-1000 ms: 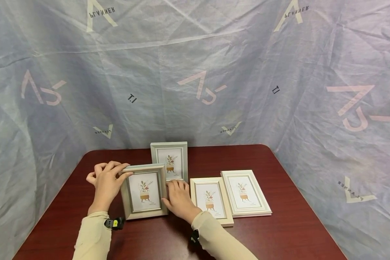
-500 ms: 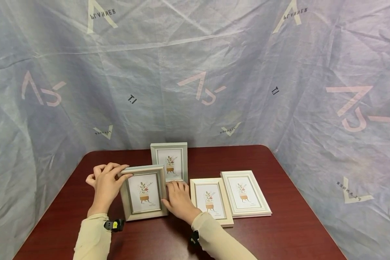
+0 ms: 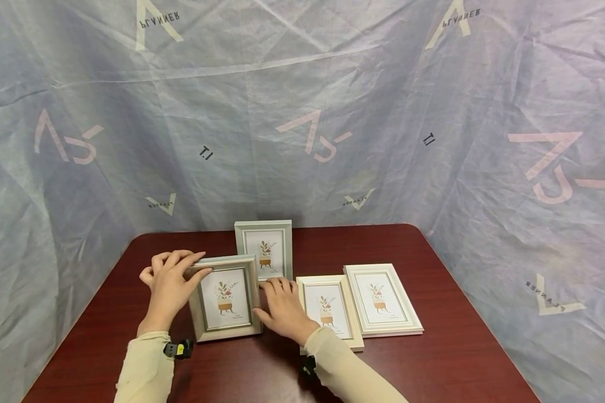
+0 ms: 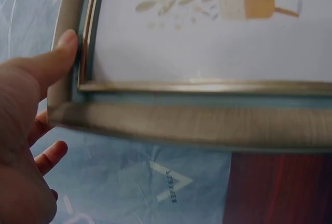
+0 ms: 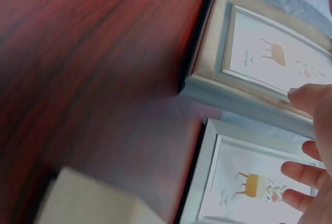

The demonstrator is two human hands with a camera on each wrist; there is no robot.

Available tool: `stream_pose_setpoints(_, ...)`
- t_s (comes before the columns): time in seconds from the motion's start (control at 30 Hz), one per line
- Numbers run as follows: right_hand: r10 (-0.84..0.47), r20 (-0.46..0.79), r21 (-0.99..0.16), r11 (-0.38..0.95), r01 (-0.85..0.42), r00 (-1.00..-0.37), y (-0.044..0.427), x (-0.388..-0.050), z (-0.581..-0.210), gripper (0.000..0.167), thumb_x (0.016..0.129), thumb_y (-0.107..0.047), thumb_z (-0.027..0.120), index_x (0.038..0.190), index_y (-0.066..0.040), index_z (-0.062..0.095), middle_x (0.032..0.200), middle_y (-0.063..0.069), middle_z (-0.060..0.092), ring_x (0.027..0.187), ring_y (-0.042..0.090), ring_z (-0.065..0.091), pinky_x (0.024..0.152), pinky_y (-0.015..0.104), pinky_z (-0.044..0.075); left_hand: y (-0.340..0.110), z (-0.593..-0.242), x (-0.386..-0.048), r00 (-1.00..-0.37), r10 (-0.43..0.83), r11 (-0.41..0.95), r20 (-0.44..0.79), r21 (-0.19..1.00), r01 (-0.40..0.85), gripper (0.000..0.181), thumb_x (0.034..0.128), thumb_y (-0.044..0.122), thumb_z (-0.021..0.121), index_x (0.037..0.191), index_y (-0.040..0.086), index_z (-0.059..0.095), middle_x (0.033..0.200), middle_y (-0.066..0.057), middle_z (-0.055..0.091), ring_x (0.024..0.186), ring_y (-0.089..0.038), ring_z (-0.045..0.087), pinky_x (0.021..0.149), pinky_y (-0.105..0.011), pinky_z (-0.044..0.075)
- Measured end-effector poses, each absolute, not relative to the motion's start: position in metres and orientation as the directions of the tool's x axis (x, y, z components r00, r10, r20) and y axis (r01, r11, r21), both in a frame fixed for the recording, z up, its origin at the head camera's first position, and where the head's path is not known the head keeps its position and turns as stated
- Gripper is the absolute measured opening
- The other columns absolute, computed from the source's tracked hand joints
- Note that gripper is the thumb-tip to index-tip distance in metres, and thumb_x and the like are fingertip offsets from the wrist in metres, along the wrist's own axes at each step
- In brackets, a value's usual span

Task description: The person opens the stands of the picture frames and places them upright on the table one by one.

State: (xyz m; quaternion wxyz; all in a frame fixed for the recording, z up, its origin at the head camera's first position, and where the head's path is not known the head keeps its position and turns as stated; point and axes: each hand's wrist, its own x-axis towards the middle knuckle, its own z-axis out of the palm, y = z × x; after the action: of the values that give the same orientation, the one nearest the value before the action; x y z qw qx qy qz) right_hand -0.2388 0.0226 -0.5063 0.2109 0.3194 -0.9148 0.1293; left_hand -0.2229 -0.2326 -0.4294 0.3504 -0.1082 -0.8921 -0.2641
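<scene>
A champagne-coloured picture frame (image 3: pixel 252 291) stands upright, leaning back slightly, at the left of the table. My left hand (image 3: pixel 168 288) pinches its upper left corner; in the left wrist view the thumb of the left hand (image 4: pixel 26 94) lies on the frame's front (image 4: pixel 192 123), other fingers behind. At its right edge is my right hand (image 3: pixel 287 310), thumb by the side, fingers spread and relaxed. The right wrist view has the right hand (image 5: pixel 319 146) with its thumb tip against or close to the frame's edge (image 5: pixel 244 99); contact is unclear. A grey-white frame (image 3: pixel 264 225) stands behind.
Right of my right hand, a cream frame (image 3: pixel 353 319) lies on the dark red table (image 3: pixel 433 369). Beside it lies a white frame (image 3: pixel 408 302), seemingly on top of another. Grey printed cloth (image 3: pixel 302 184) hangs behind and on both sides of the table.
My right hand has shifted slightly right, its fingers a little more spread. The left hand has moved slightly right at the frame's corner. The frames look almost unmoved.
</scene>
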Motion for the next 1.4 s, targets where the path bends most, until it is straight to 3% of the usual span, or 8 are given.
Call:
stream_pose_setpoints(0.33, -0.526, 0.474, -0.069, 0.777, -0.626, -0.706, 0.050, -0.242, -0.500, 0.046, 0.092, -0.037, 0.066, 0.128, -0.010, 0.056, 0.126, 0.007, 0.053, 0.119, 0.027, 0.045, 0.097, 0.049, 0.034, -0.199, -0.424, -0.229, -0.649, 0.061, 0.842, 0.759, 0.310, 0.442, 0.046, 0.0799, 0.019, 0.083, 0.123, 0.009, 0.070, 0.119, -0.018, 0.060, 0.114, -0.043, 0.039, 0.085, -0.065, 0.013)
stream_pose_setpoints(0.67, -0.506, 0.483, -0.062, 0.794, -0.604, -0.714, 0.091, -0.251, -0.497, 0.046, 0.089, -0.030, 0.069, 0.127, -0.008, 0.057, 0.126, 0.012, 0.054, 0.119, 0.031, 0.045, 0.097, 0.053, 0.032, -0.161, -0.422, -0.231, -0.632, 0.083, 0.878, 0.771, 0.244, 0.413, 0.047, 0.0813, 0.024, 0.083, 0.123, 0.009, 0.069, 0.117, -0.016, 0.061, 0.115, -0.041, 0.042, 0.087, -0.065, 0.022)
stream_pose_setpoints(0.9, -0.461, 0.497, -0.080, 0.819, -0.568, -0.735, 0.122, -0.261, -0.502, 0.045, 0.088, -0.027, 0.069, 0.126, -0.007, 0.056, 0.126, 0.014, 0.053, 0.119, 0.034, 0.043, 0.095, 0.055, 0.031, -0.136, -0.427, -0.232, -0.607, 0.120, 0.855, 0.786, 0.229, 0.465, 0.045, 0.0806, 0.021, 0.084, 0.121, 0.006, 0.069, 0.111, -0.017, 0.062, 0.112, -0.041, 0.044, 0.086, -0.066, 0.021)
stream_pose_setpoints(1.4, -0.390, 0.490, -0.107, 0.861, -0.498, -0.780, 0.163, -0.273, -0.507, 0.047, 0.087, -0.022, 0.073, 0.126, -0.004, 0.055, 0.125, 0.016, 0.052, 0.118, 0.036, 0.043, 0.094, 0.057, 0.029, -0.091, -0.441, -0.237, -0.654, 0.251, 0.865, 0.713, 0.138, 0.483, 0.057, 0.0839, 0.029, 0.081, 0.133, 0.007, 0.061, 0.116, -0.012, 0.061, 0.115, -0.035, 0.046, 0.088, -0.059, 0.027)
